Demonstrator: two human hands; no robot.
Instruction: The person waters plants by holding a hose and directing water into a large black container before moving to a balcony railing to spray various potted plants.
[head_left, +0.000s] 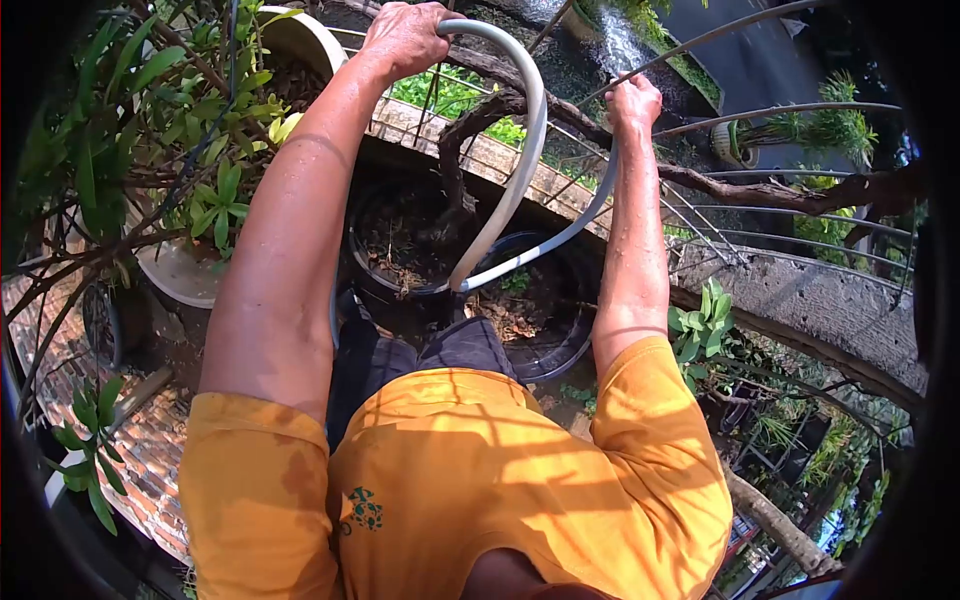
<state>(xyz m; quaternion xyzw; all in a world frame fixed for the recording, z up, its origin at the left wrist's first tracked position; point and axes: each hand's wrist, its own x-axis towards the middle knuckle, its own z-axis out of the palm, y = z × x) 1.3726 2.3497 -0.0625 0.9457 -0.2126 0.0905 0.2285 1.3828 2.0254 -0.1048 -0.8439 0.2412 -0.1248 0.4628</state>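
Observation:
My left hand (408, 40) is wrapped round a pale grey garden hose (538, 110) at the top of the view. From there the hose arcs down to a sharp bend above the dark pots, then rises to my right hand (633, 103). That hand is closed round the hose near its end, out past the metal bars. A spray of water (620, 45) fans out beyond it. Water drops dot both forearms. Below the hose stand a round black pot (372, 268) and a second dark tub (568, 350), both with soil and dry leaves.
A low concrete wall (800, 300) crosses in front, with curved metal bars (790, 108) and a gnarled branch (800, 198) over it. Leafy potted plants (215, 205) crowd the left. Beyond the wall stands a potted plant (735, 143) beside grey paving (735, 60).

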